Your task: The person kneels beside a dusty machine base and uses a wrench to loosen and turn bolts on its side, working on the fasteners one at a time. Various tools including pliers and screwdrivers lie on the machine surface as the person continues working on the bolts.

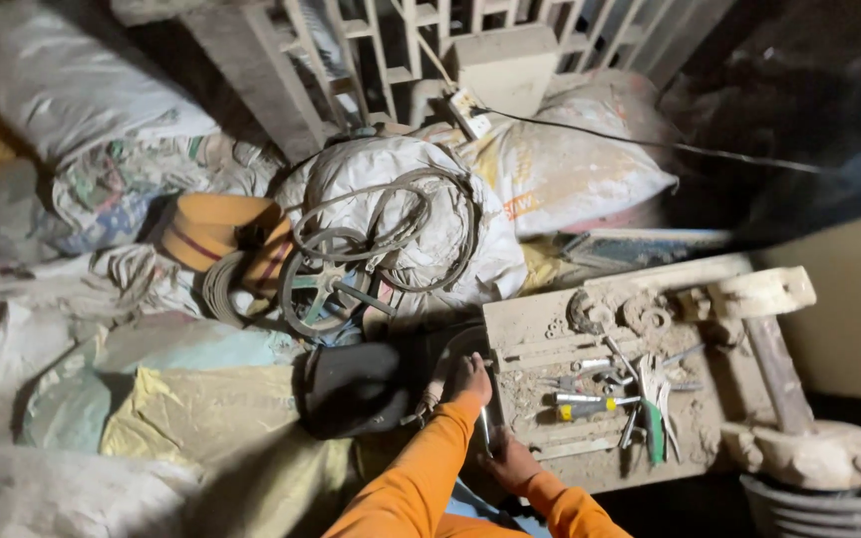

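My left hand [468,380], in an orange sleeve, reaches to the left edge of a dusty wooden board [525,324], beside a black bag-like thing [356,389]; its fingers are hidden. My right hand [508,460] sits lower at the board's near edge, closed on the end of a slim silvery metal tool [485,428] that points up towards the left hand. On the board lie several wrenches [590,367], a yellow-handled screwdriver [590,406] and green-handled pliers [656,418].
Dusty white sacks [570,164] are heaped behind and to the left. A pulley wheel [326,284] with looped belts leans on one sack. A power strip [468,110] with a black cable hangs at the back. A wooden post [779,371] stands at right.
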